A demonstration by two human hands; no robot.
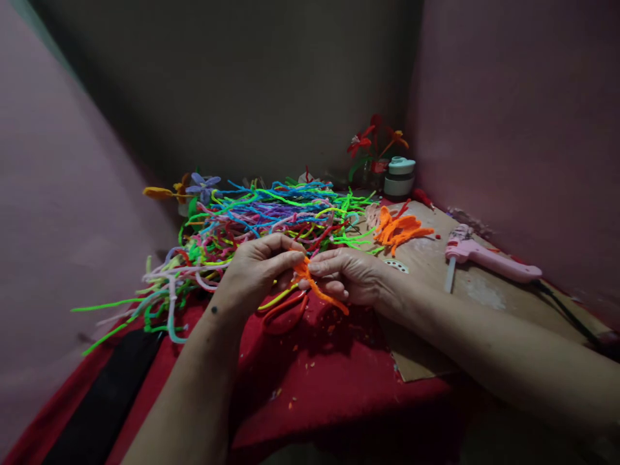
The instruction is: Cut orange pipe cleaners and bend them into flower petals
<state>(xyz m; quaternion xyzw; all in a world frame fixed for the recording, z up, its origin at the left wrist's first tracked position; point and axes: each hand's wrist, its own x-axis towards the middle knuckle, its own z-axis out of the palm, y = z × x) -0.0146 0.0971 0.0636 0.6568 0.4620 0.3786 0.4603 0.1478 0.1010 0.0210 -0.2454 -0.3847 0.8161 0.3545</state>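
Note:
Both hands meet around an orange pipe cleaner above the red cloth. My left hand pinches its upper part between thumb and forefinger. From the other side my right hand grips the same piece, fingers curled. One fuzzy orange end sticks out downward to the right; the part between the fingertips is partly hidden. Just beneath the hands lie a red loop and a yellow strand. Behind them spreads a heap of multicoloured pipe cleaners.
On a brown board at right lie a pink glue gun with a cord and orange bent pipe cleaner pieces. A lidded jar and red flowers stand behind. A black strip crosses the red cloth at left.

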